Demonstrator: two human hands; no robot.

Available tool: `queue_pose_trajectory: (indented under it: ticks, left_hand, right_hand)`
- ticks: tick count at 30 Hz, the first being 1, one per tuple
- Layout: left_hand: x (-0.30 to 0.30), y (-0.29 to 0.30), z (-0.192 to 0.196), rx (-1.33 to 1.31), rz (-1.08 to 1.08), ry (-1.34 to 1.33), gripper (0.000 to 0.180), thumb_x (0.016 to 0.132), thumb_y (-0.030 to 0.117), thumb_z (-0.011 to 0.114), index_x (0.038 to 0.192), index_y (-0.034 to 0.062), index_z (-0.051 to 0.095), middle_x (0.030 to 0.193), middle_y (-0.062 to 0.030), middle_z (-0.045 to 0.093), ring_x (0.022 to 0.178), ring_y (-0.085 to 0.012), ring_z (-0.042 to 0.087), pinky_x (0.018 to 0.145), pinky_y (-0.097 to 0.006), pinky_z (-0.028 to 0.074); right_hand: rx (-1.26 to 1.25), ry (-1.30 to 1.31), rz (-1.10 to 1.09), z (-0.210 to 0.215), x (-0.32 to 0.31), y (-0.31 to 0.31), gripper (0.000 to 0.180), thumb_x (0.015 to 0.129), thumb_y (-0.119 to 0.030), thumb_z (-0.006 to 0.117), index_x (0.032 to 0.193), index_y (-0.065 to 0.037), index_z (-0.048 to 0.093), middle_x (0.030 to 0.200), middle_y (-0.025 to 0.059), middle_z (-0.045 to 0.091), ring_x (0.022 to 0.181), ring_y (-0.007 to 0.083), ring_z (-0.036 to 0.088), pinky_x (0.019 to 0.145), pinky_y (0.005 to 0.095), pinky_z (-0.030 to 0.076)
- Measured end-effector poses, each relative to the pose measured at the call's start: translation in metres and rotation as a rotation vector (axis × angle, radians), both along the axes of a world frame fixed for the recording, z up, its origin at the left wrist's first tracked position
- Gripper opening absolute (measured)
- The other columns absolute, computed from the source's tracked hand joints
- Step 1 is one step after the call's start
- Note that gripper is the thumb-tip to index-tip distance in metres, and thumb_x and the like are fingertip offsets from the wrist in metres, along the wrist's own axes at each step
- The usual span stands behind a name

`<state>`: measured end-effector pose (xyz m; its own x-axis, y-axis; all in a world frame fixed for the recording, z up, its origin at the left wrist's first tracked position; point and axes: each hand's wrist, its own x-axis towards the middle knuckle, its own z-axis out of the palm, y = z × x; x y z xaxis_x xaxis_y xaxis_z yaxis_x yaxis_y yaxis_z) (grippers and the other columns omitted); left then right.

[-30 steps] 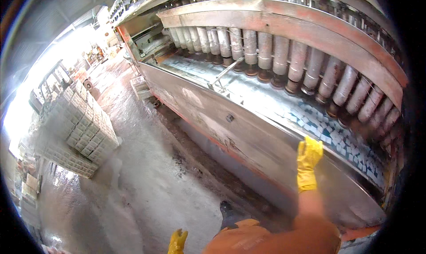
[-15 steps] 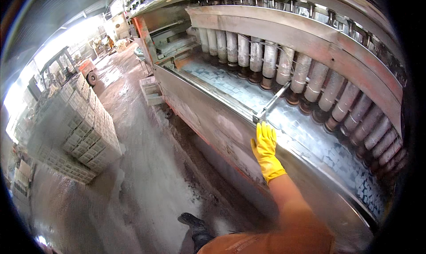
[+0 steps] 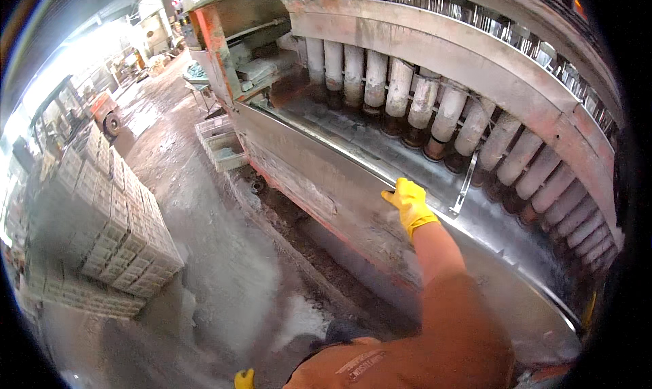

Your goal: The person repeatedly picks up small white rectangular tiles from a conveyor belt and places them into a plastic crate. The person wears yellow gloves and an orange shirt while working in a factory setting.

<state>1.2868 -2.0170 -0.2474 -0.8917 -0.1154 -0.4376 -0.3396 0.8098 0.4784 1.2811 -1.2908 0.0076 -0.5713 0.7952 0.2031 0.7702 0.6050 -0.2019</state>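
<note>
My right hand, in a yellow rubber glove, is at the top metal rim of a long machine's side panel. Its fingers are curled over the rim, and the thumb points left. Just right of it, a thin metal bar reaches from the rim towards a row of upright grey cylinders. Under the cylinders lies a dark, wet-looking bed. Only a small part of my left hand, also gloved in yellow, shows at the lower edge; most of its fingers are hidden.
Stacked pale blocks stand on the floor to the left, with an orange vehicle behind them. A pale crate sits beside the machine's far end. Along the machine's foot runs a dark channel.
My right hand has gone from outstretched fingers beside the bar to curled fingers on the rim, left of the bar. Pale, tile-like pieces no longer show on the bed. My left glove has appeared.
</note>
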Motion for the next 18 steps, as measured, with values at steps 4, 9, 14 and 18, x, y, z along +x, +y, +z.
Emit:
queue_pose_trajectory:
  ticks: [4, 9, 14, 18]
  left_hand:
    - [-0.131, 0.032, 0.011, 0.208, -0.051, 0.096, 0.066, 0.083, 0.044, 0.076, 0.129, -0.0023, 0.064, 0.122, -0.0211, 0.069, 0.115, -0.0331, 0.066, 0.101, -0.043, 0.050]
    - [-0.251, 0.093, 0.026, 0.394, -0.246, 0.075, 0.062, 0.087, 0.037, 0.076, 0.129, -0.0066, 0.062, 0.121, -0.0230, 0.069, 0.110, -0.0297, 0.068, 0.097, -0.039, 0.052]
    - [-0.314, 0.128, 0.056, 0.390, -0.451, -0.275, 0.062, 0.089, 0.040, 0.075, 0.131, -0.0042, 0.063, 0.124, -0.0194, 0.069, 0.111, -0.0302, 0.068, 0.098, -0.040, 0.051]
    - [-0.389, 0.122, 0.058, 0.190, -0.616, -0.125, 0.051, 0.087, 0.042, 0.075, 0.112, -0.0030, 0.072, 0.103, -0.0200, 0.074, 0.098, -0.0293, 0.069, 0.088, -0.041, 0.052]
  right_hand:
    - [-0.148, -0.142, 0.144, 0.029, -0.008, 0.018, 0.057, 0.078, -0.055, 0.077, 0.100, -0.002, 0.076, 0.103, 0.0233, 0.073, 0.101, 0.0405, 0.068, 0.087, 0.0463, 0.054]
    - [-0.274, -0.229, 0.111, 0.056, -0.010, 0.000, 0.065, 0.076, -0.059, 0.075, 0.108, -0.003, 0.074, 0.105, 0.0242, 0.072, 0.101, 0.0404, 0.067, 0.088, 0.0473, 0.052]
    - [-0.390, -0.348, 0.015, 0.083, -0.030, -0.008, 0.070, 0.078, -0.065, 0.072, 0.111, -0.003, 0.074, 0.104, 0.0254, 0.072, 0.100, 0.0409, 0.068, 0.087, 0.0467, 0.052]
    - [-0.439, -0.202, 0.167, 0.087, -0.092, -0.014, 0.061, 0.085, -0.058, 0.069, 0.116, -0.005, 0.071, 0.104, 0.0252, 0.072, 0.100, 0.0409, 0.068, 0.087, 0.0460, 0.052]
